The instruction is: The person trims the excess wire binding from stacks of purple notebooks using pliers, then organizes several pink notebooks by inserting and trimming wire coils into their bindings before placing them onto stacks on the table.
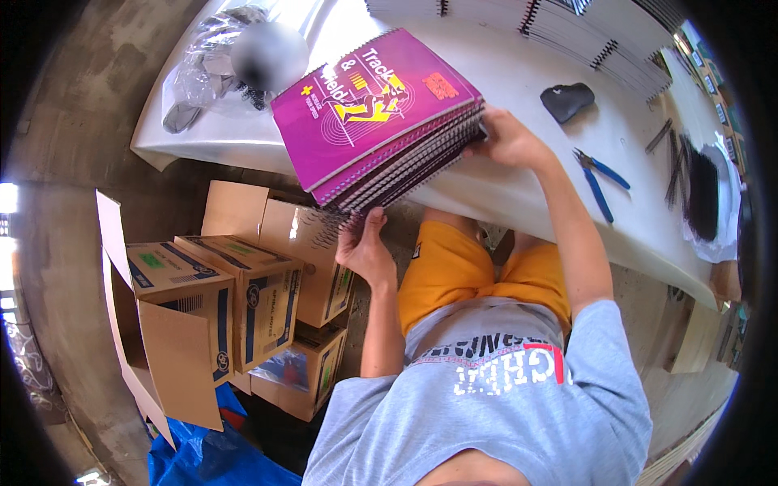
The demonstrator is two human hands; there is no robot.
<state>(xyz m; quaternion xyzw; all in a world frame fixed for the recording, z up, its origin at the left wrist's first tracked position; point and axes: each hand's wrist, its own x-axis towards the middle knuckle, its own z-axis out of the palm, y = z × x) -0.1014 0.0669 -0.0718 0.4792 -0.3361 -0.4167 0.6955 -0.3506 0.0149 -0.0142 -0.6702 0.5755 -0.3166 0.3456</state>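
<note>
A thick stack of spiral notebooks [365,113] is tilted at the near edge of the white-covered table. Its top cover is purple, with a yellow and white drawing of a runner. My left hand [369,249] grips the stack's near lower corner, thumb up against the bound edges. At the right corner, my right hand [515,142] is closed round the stack, its fingertips partly hidden by it. Black wire coils line the side facing me. On the table to the right of my right hand lie a dark pouch-like object [567,102] and blue-handled pliers [600,180].
More spiral-bound stacks [583,36] stand at the table's far side. Loose black binding coils [701,186] lie at the right end. Clear plastic wrapping [207,73] is at the far left. Cardboard boxes [186,283] and a blue sheet [219,454] are on the floor at left.
</note>
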